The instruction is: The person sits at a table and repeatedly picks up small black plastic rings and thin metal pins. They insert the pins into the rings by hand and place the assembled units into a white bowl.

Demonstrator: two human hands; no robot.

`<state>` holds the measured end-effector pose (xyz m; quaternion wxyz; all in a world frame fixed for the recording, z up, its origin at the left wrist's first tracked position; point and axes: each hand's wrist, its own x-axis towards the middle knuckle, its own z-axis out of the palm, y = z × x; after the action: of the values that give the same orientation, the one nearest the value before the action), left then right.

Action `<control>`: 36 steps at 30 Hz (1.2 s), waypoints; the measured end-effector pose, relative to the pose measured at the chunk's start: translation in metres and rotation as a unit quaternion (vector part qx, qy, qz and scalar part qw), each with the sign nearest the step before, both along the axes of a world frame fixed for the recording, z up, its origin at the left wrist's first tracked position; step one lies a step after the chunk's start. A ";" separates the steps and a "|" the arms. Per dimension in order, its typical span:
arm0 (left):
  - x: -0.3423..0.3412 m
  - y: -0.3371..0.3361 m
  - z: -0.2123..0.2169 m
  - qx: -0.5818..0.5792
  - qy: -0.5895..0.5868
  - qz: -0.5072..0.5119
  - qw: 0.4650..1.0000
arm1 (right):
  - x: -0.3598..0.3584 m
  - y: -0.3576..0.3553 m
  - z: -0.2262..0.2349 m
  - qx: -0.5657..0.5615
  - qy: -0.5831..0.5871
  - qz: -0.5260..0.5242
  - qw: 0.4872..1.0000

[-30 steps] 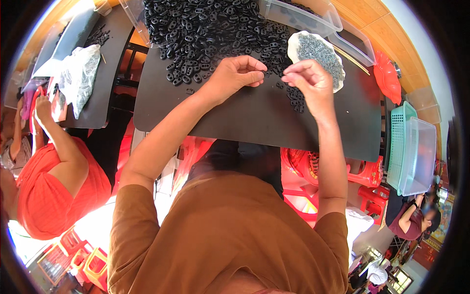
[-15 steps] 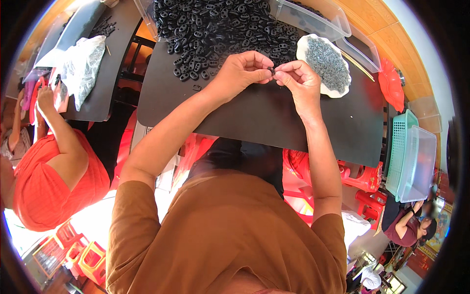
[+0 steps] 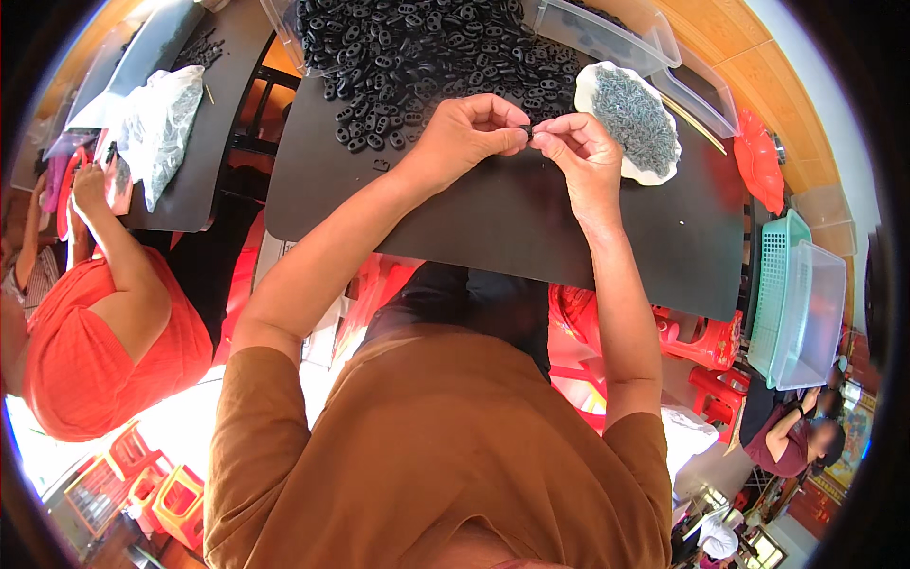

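Over the dark table (image 3: 455, 223) my two hands meet fingertip to fingertip. Between thumb and index finger, my left hand (image 3: 464, 135) pinches a small black plastic piece (image 3: 527, 132). The thumb and index finger of my right hand (image 3: 580, 152) are closed against the other side of that piece; whether they hold a second tiny part is too small to tell. Just beyond my hands spreads a big heap of black two-holed plastic pieces (image 3: 417, 57). Close to my right hand stands a white scalloped dish (image 3: 665, 173) full of small grey parts (image 3: 630, 119).
Clear plastic bins (image 3: 607, 40) stand at the table's far side. To the right are a red scalloped dish (image 3: 758, 161) and a green basket (image 3: 770, 284). At left, a person in red (image 3: 114, 332) sits by another table with a plastic bag (image 3: 171, 123). Red stools (image 3: 701, 341) stand below.
My hands stay almost in place, fingertips shifting slightly around the small black piece. Nothing has been put down or picked up.
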<state>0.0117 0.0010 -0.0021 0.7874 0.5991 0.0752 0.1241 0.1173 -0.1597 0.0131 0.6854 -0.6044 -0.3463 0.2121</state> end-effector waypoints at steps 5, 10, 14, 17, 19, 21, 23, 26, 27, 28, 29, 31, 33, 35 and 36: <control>-0.001 -0.001 0.002 0.005 -0.007 0.002 1.000 | -0.001 0.001 0.000 -0.010 -0.021 -0.011 1.000; -0.002 -0.002 0.003 0.069 0.000 0.013 0.998 | -0.005 0.000 -0.002 -0.041 -0.073 -0.023 0.996; -0.002 -0.002 0.000 0.148 0.004 0.021 0.989 | -0.002 0.001 -0.008 -0.048 -0.066 -0.015 0.997; -0.002 -0.002 0.002 0.152 0.003 0.023 0.988 | -0.002 0.000 -0.007 -0.055 -0.051 -0.009 0.997; -0.002 0.000 0.002 0.127 0.001 0.021 0.992 | -0.002 0.000 -0.004 -0.059 -0.049 -0.010 0.997; -0.002 0.000 0.003 0.118 0.005 0.022 0.993 | -0.003 -0.001 -0.002 -0.066 -0.059 -0.017 0.996; -0.001 0.000 0.005 0.125 0.013 0.027 0.992 | -0.003 0.000 -0.001 -0.071 -0.068 -0.015 0.995; -0.001 0.001 0.003 0.147 0.001 0.031 0.989 | -0.004 0.000 -0.001 -0.109 -0.135 -0.037 0.984; -0.001 0.001 0.002 0.147 0.000 0.031 0.989 | -0.003 -0.001 0.000 -0.128 -0.166 -0.049 0.977; -0.001 0.001 0.002 0.148 -0.001 0.031 0.989 | -0.002 -0.001 -0.002 -0.127 -0.179 -0.048 0.975; -0.001 0.001 0.001 0.148 -0.001 0.031 0.988 | -0.001 -0.001 -0.004 -0.126 -0.191 -0.047 0.972; -0.001 0.001 0.001 0.166 0.000 0.033 0.986 | -0.001 0.000 -0.005 -0.128 -0.217 -0.044 0.967; -0.001 0.002 0.001 0.182 -0.002 0.034 0.983 | -0.005 0.000 -0.001 -0.134 -0.244 -0.039 0.960; -0.001 0.002 -0.001 0.195 -0.007 0.034 0.980 | -0.007 0.000 -0.001 -0.137 -0.236 -0.033 0.962; -0.002 0.002 0.000 0.209 -0.005 0.034 0.977 | -0.007 0.001 0.000 -0.137 -0.231 -0.028 0.963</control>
<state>0.0094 0.0026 -0.0017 0.6402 0.7471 0.0636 0.1669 0.1099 -0.1590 0.0129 0.5028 -0.7350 -0.4455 0.0926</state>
